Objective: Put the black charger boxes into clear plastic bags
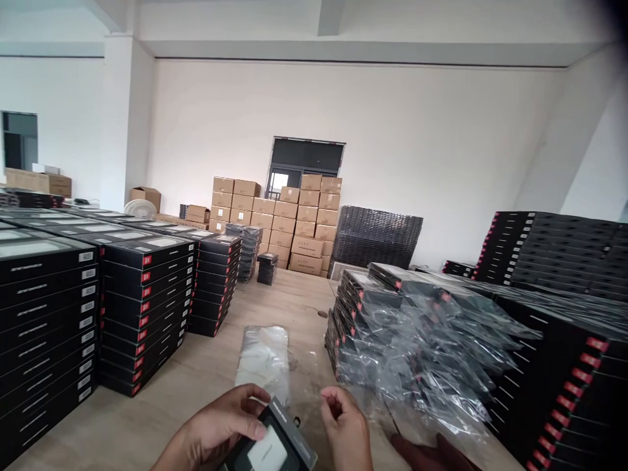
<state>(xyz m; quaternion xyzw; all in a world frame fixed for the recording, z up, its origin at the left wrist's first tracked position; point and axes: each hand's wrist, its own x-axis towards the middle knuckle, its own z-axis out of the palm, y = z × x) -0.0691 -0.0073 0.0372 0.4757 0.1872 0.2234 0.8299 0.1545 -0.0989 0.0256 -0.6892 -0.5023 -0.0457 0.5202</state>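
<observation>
In the head view we are looking along a wooden table (294, 297) whose bare strip is running away from us like a lane, hemmed on both sides. At the bottom edge, our left hand (220, 428) is gripping a black box (282, 445), thumb lying across its near upper corner and fingers curling underneath; the box is tilting towards us, low in the middle of the frame, partly cut off by the lower border, and a white part is showing through its front. Our right hand (346, 425) is hovering just beside the box's right edge with fingers curled inward, and we cannot tell whether it is pinching anything. Just beyond the hands a pile of clear plastic sleeves (262, 356) is lying flat on the wood. To the left, stacks of black boxes (142, 307) are standing in tight, squared rows, their faces forming a wall along the lane. To the right, wrapped stacks (417, 333) are leaning slightly, their loose film spilling over the table towards our right hand and narrowing the free wood there. Far behind, cardboard cartons (294, 222) are closing off the end.
</observation>
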